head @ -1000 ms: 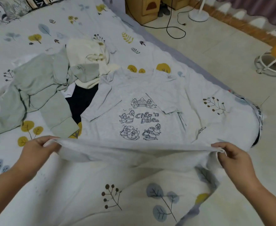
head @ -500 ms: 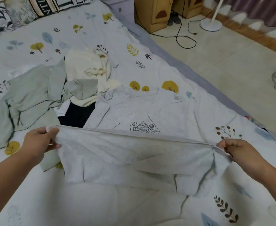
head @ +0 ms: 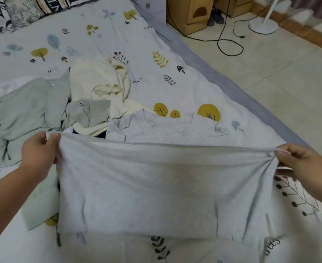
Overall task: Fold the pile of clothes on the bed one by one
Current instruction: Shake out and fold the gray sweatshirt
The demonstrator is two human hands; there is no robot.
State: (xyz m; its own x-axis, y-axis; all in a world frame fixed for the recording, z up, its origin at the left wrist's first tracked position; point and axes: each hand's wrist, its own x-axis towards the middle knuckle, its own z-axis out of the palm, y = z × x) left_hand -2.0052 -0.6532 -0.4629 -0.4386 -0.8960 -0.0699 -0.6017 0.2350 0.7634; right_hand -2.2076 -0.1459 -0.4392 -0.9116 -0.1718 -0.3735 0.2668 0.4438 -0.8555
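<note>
1. You're holding the grey t-shirt (head: 146, 186) by its hem, stretched taut across the middle of the frame. Your left hand (head: 38, 154) is pinching the left corner, fingers curled round the fabric. Your right hand (head: 304, 164) is pinching the right corner the same way, thumb on top.

2. The key relation: the held edge is running left to right between your hands, and the collar end is lying flat on the bed (head: 203, 86) just above it in the frame, away from you. So the fold is heading up-frame, hem towards collar. Both hands look about equally near, so I'd guess they're landing together.

3. Counting: one grey t-shirt in hand, two hands on it.

4. The unfolded pile (head: 61, 107) is sitting at left centre, touching the shirt's left shoulder. I'm making out roughly three more pieces: something pale green, something cream, something dark underneath. Can't tell exactly.
</note>
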